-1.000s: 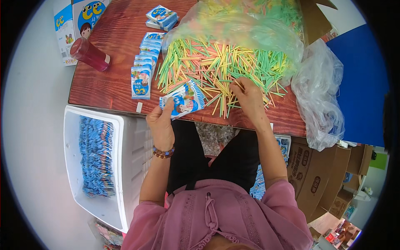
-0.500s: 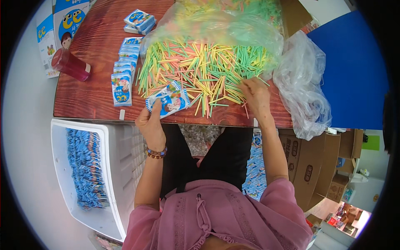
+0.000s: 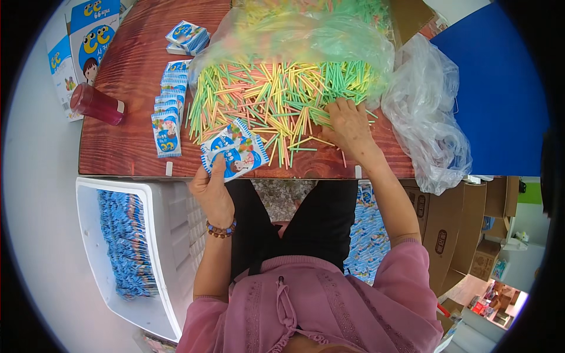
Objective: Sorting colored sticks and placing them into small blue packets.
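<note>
From the head view, my left hand (image 3: 213, 191), left of centre in the frame, pinches a fanned pair of packets (image 3: 235, 154) near the lower corner, thumb lying on top. My right hand (image 3: 351, 126), right of centre, has its fingers curled down onto the thin sticks (image 3: 282, 94); I cannot tell whether any are pinched, since the knuckles hide the tips. The sticks spread across the upper middle of the frame, out of the mouth of a clear plastic bag (image 3: 294, 38).

To handle these well, I judge that fingertips alone should gather the sticks, lightly and along their length, as anything so slender may snap. The left thumb should press just enough that the packets don't slip apart or crease.

The sticks are straight, matt rods in yellow, green and pink, lying crisscross. The packets look like glossy, flat film with striped, crimped ends; more overlap in a row (image 3: 166, 135) at upper left. The bench (image 3: 129, 156) is reddish grained wood, and the crumpled plastic (image 3: 421, 117) at upper right is limp and wrinkled.
</note>
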{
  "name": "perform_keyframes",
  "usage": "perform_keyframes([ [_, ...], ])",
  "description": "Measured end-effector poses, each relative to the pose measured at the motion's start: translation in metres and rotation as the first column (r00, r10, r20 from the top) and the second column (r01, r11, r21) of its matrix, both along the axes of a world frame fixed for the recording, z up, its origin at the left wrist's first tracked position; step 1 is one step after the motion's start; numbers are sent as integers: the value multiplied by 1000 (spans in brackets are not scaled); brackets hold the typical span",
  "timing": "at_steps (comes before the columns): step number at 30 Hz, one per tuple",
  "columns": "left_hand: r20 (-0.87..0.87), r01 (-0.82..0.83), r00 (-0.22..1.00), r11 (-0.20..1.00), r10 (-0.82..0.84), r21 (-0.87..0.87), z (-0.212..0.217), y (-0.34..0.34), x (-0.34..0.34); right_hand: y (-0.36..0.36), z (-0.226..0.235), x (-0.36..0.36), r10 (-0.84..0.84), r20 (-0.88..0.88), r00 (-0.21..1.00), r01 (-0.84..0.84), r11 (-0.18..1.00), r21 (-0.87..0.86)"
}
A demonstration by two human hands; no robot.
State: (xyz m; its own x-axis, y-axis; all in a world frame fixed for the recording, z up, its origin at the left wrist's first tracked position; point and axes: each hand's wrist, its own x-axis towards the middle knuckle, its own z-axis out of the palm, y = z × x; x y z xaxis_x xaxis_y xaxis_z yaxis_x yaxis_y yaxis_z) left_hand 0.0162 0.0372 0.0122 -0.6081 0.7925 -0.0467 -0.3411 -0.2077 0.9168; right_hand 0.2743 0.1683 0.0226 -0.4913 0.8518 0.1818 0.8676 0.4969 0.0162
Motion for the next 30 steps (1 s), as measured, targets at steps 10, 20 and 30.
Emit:
perform_keyframes([
  [10,25,81,996,997,-81,12,-12,-5,-5,3,-10,-3,44,45,998,-47,997,57],
  [20,41,85,996,996,-85,15,-14,-6,-7,3,-29,6,-82,-318,945,85,996,-5],
  [30,86,46,995,999,-47,8,-8,-6,-6,-24,-8,-11,-394,-917,67,-234,887,-398],
])
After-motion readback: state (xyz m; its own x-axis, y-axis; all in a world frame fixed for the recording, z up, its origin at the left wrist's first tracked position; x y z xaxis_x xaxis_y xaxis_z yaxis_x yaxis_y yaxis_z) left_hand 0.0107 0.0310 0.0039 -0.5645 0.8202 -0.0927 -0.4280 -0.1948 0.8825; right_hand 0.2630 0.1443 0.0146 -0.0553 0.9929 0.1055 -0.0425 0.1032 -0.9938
